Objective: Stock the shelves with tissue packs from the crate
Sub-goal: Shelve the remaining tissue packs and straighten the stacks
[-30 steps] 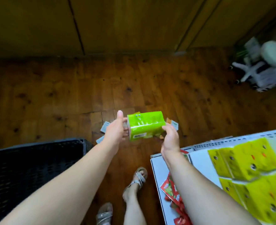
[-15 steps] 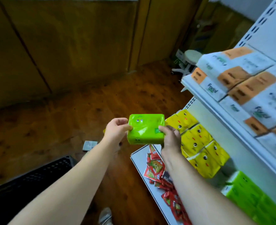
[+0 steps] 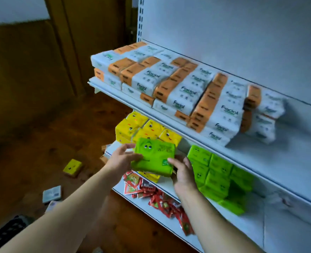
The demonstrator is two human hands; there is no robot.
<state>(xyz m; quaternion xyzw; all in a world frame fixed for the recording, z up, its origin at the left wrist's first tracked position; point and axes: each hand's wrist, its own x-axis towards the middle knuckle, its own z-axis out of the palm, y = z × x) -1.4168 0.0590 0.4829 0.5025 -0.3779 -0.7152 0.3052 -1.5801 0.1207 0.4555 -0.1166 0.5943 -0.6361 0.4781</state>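
Currently the green tissue pack is held in the air in front of the lower shelf, between the yellow packs and the stacked green packs. The left hand grips its left edge and the right hand grips its right corner. Red sachets lie beneath.

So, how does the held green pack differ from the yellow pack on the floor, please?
The green pack is held by the left hand and right hand; the yellow pack lies on the floor. The green pack looks bigger than the yellow pack. Both show printed eyes.

Bare forearms lead to bare left hand and right hand.
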